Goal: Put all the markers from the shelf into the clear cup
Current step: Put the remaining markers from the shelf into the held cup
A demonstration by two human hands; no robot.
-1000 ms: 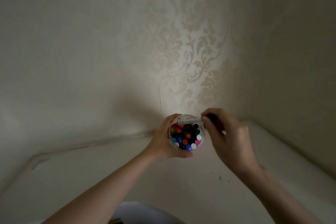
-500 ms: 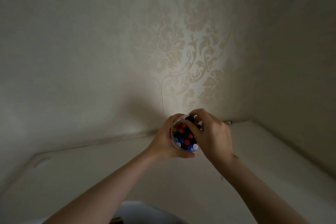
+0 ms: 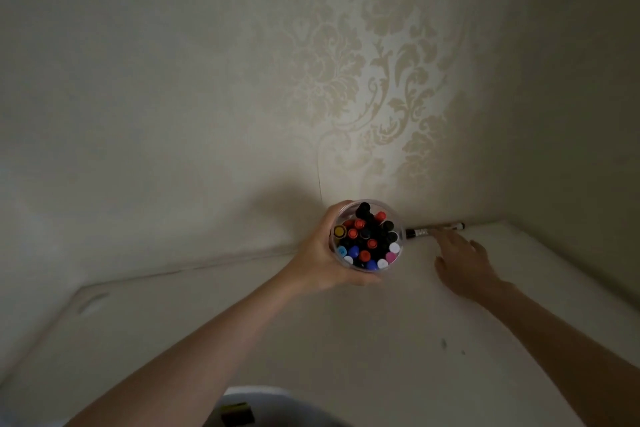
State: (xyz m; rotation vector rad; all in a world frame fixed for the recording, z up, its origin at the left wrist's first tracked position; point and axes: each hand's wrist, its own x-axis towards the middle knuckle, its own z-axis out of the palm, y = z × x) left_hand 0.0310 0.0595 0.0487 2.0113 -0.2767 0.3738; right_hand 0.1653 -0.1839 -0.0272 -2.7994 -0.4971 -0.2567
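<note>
My left hand [image 3: 320,258] grips the clear cup [image 3: 400,234] from the left side and holds it above the white shelf [image 3: 363,329]. Several markers stand in the cup with black, red, blue, white, pink and yellow caps up. One black-and-white marker [image 3: 420,231] lies on the shelf against the back wall, just right of the cup. My right hand [image 3: 462,267] reaches out over the shelf with its fingers stretched, fingertips close to that marker; I cannot tell whether they touch it. It holds nothing.
Patterned wallpaper [image 3: 374,97] closes the back and a plain wall [image 3: 588,114] closes the right side, forming a corner. A small dent [image 3: 91,302] marks the shelf at left. A pale rounded object [image 3: 263,406] sits at the bottom edge.
My right hand pushed the marker it held into the cup, let go, and moved right toward the marker lying by the wall. My left hand kept the cup nearly still.
</note>
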